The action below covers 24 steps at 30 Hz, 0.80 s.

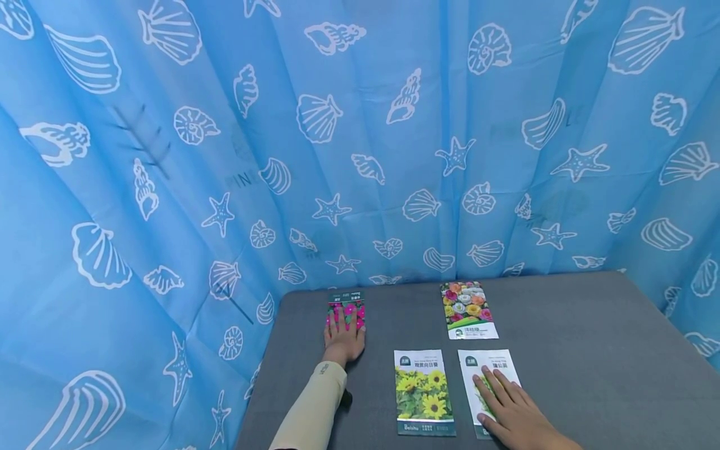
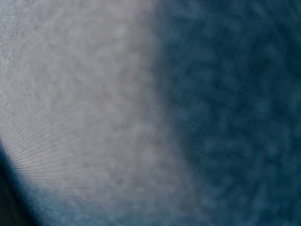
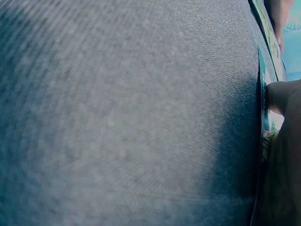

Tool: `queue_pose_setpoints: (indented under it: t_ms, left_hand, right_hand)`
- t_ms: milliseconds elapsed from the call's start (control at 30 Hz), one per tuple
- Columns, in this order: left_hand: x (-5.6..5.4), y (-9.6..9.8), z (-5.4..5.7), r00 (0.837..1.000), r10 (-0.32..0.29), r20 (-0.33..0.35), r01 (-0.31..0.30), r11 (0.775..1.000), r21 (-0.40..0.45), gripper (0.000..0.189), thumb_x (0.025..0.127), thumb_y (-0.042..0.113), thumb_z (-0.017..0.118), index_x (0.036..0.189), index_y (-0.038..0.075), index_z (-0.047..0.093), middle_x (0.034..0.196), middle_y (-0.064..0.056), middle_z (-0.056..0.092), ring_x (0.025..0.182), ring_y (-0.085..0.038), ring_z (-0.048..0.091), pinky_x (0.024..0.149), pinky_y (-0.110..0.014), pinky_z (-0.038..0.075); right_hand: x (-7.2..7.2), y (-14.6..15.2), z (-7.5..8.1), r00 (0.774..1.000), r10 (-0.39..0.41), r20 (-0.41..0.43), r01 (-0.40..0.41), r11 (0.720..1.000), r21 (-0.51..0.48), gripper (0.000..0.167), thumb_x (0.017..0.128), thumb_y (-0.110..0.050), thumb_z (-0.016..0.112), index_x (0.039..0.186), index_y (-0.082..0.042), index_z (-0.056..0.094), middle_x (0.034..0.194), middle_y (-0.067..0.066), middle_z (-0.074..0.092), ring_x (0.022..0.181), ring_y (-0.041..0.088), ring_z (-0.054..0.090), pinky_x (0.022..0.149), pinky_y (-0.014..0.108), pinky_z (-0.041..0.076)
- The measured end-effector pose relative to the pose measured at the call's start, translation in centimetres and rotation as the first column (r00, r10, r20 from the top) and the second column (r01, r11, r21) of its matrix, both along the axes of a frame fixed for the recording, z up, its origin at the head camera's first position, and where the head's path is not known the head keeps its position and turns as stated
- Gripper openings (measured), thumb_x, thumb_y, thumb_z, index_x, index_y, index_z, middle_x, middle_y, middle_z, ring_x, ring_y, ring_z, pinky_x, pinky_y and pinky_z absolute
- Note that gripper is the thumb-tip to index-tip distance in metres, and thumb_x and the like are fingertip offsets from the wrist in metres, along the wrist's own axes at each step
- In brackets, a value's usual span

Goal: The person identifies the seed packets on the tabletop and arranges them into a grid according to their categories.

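In the head view my left hand (image 1: 344, 344) rests flat with spread fingers on a seed packet with pink flowers (image 1: 351, 307) at the table's far left. My right hand (image 1: 514, 409) lies with straight fingers over a white seed packet with a green plant picture (image 1: 469, 365) at the near right, hiding much of its front. Between the hands lies a sunflower seed packet (image 1: 423, 394), face up. A packet with multicoloured blooms (image 1: 469, 309) lies farther back. The right wrist view catches the right thumb (image 3: 282, 96) on the packet's edge; the left wrist view is blurred cloth.
A dark grey cloth covers the table (image 1: 590, 350). Behind and to both sides hangs a blue curtain (image 1: 365, 156) printed with white shells and starfish, meeting the table's back edge. A pale sleeve (image 1: 312, 406) covers the left forearm.
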State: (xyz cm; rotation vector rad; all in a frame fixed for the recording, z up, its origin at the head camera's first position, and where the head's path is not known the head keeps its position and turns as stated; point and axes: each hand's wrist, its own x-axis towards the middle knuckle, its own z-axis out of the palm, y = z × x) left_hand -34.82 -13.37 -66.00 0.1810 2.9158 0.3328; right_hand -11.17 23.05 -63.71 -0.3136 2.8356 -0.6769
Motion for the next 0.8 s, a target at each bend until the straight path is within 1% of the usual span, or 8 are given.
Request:
queue_pose_setpoints:
  t_ms: [367,400,533,567,667,733,767,800]
  left_hand:
    - [0.1,0.5,0.2,1.0,0.004,-0.005,-0.004,1.0,0.017,0.068,0.113,0.055,0.028,0.173,0.028,0.013,0.18,-0.015,0.002,0.166,-0.045,-0.004,0.131,-0.067,0.007]
    - [0.2,0.6,0.2,1.0,0.004,-0.009,-0.004,1.0,0.02,0.068,0.113,0.055,0.029,0.173,0.028,0.013,0.18,-0.015,0.003,0.166,-0.045,-0.003,0.131,-0.067,0.007]
    - [0.1,0.7,0.1,1.0,-0.001,-0.008,0.001,1.0,0.027,0.068,0.113,0.055,0.029,0.173,0.028,0.012,0.18,-0.015,0.002,0.166,-0.045,-0.004,0.131,-0.067,0.006]
    - [0.1,0.8,0.0,1.0,-0.001,-0.005,0.001,1.0,0.023,0.068,0.113,0.055,0.028,0.173,0.029,0.011,0.181,-0.015,0.001,0.166,-0.045,-0.004,0.131,-0.067,0.006]
    - [0.0,0.9,0.0,1.0,0.002,0.01,-0.002,1.0,0.014,0.068,0.113,0.055,0.027,0.173,0.03,0.009,0.181,-0.015,0.0,0.166,-0.044,-0.005,0.131,-0.067,0.006]
    - [0.1,1.1,0.1,1.0,0.007,0.012,-0.007,1.0,0.014,0.068,0.113,0.055,0.027,0.173,0.029,0.01,0.181,-0.015,0.0,0.166,-0.045,-0.005,0.131,-0.067,0.006]
    - [0.2,1.2,0.3,1.0,0.009,0.013,-0.01,1.0,0.016,0.068,0.113,0.055,0.027,0.173,0.029,0.009,0.181,-0.015,0.0,0.166,-0.044,-0.005,0.131,-0.067,0.006]
    - [0.3,1.3,0.4,1.0,0.011,0.016,-0.011,1.0,0.02,0.068,0.113,0.054,0.027,0.173,0.029,0.009,0.181,-0.015,-0.001,0.166,-0.044,-0.006,0.131,-0.067,0.005]
  right_hand:
    - [0.0,0.1,-0.5,0.999,0.002,-0.032,-0.003,1.0,-0.013,0.078,0.104,-0.056,0.058,0.162,-0.007,0.042,0.172,0.024,0.031,0.157,0.052,0.026,0.121,0.077,0.019]
    - [0.0,0.2,-0.6,0.999,0.0,-0.034,-0.001,1.0,-0.027,0.078,0.105,-0.056,0.058,0.163,-0.007,0.042,0.172,0.024,0.031,0.157,0.053,0.026,0.125,0.075,0.011]
    - [0.1,0.2,-1.1,0.996,0.01,-0.087,-0.01,1.0,-0.004,0.077,0.106,-0.058,0.054,0.162,-0.008,0.043,0.171,0.024,0.034,0.156,0.052,0.029,0.125,0.075,0.014]
    - [0.1,0.3,-1.3,0.996,0.008,-0.086,-0.01,1.0,-0.028,0.076,0.106,-0.057,0.054,0.163,-0.008,0.041,0.171,0.025,0.033,0.156,0.053,0.028,0.127,0.074,0.007]
    - [0.1,0.2,-1.5,0.992,0.015,-0.122,-0.014,1.0,0.007,0.076,0.106,-0.06,0.052,0.163,-0.011,0.041,0.17,0.023,0.035,0.155,0.051,0.03,0.123,0.077,0.016]
    - [0.1,0.2,-1.5,0.996,-0.002,-0.092,0.0,1.0,-0.026,0.078,0.105,-0.06,0.054,0.163,-0.011,0.04,0.17,0.023,0.034,0.155,0.052,0.027,0.128,0.073,0.001]
    - [0.0,0.3,-1.6,0.996,-0.006,-0.091,0.003,1.0,-0.027,0.078,0.105,-0.06,0.054,0.163,-0.011,0.041,0.17,0.024,0.035,0.155,0.052,0.028,0.128,0.073,0.0]
    - [0.0,0.2,-1.6,0.995,-0.007,-0.096,0.007,1.0,-0.003,0.078,0.105,-0.062,0.053,0.162,-0.011,0.042,0.17,0.023,0.036,0.154,0.051,0.03,0.127,0.074,0.007]
